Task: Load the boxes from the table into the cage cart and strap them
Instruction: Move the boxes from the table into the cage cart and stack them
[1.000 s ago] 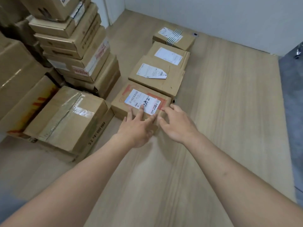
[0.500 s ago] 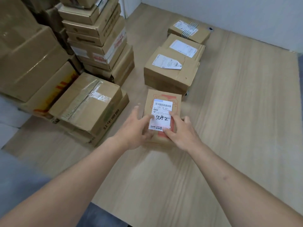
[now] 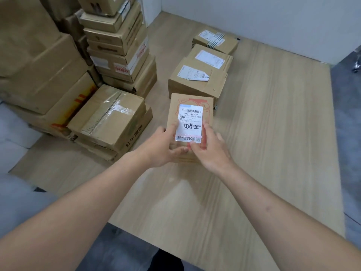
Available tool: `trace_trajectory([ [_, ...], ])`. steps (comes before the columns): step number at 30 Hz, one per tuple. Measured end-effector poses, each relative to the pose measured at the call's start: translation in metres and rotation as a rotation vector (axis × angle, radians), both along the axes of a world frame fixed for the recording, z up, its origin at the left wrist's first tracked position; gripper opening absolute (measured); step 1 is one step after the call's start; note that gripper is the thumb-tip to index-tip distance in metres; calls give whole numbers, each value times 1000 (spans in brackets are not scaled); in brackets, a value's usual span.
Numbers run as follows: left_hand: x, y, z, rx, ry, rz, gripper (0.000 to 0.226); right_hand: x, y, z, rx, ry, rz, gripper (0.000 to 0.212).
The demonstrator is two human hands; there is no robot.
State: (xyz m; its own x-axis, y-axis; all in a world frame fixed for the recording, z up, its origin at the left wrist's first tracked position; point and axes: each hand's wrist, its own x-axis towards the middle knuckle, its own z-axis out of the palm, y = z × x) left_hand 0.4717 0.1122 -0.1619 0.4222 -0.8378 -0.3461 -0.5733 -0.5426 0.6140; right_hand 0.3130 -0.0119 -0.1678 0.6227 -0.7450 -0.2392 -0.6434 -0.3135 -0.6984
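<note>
A small flat cardboard box (image 3: 190,106) with a white shipping label marked "5082" is held above the wooden table (image 3: 273,153). My left hand (image 3: 162,147) grips its near left edge, thumb on top. My right hand (image 3: 211,151) grips its near right corner, fingers over the label. Behind it in a row lie a larger box with a loose label (image 3: 197,81), a second labelled box (image 3: 213,57) and a box with black stripes (image 3: 214,41). No cage cart or strap is in view.
On the table's left side stand a taped box (image 3: 109,116) on a flat carton, a tall stack of boxes (image 3: 119,45) and big cartons (image 3: 37,61). A white wall (image 3: 273,22) runs behind. Grey floor (image 3: 349,133) shows right of the table and below its near edge.
Both hands have gripped the labelled box, turned it lengthwise and drawn it toward me, away from the row. The view has shifted back and to the left.
</note>
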Motion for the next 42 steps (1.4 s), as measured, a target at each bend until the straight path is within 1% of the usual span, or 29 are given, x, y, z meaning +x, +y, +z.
trace_trajectory([
  [4,-13,8,40,-30,-62,21,99,-10,0,33,-43,-35,54,85],
  [8,-30,16,79,-44,-141,47,99,-25,1,71,-117,-57,109,82],
  [13,-57,29,111,-48,-234,135,104,-43,5,113,-156,-101,196,81],
  [17,-85,46,132,-47,-263,204,104,-63,9,139,-185,-105,295,84],
  [23,-130,82,159,-86,-281,339,104,-83,24,168,-250,-116,478,82],
  [27,-155,119,165,-113,-296,436,120,-89,48,176,-277,-154,595,80],
  [31,-179,161,166,-114,-308,539,116,-93,82,176,-274,-202,716,78],
  [35,-199,212,158,-103,-324,645,124,-93,128,175,-273,-227,827,80],
  [42,-228,324,137,-93,-278,838,114,-85,231,154,-192,-218,990,83],
])
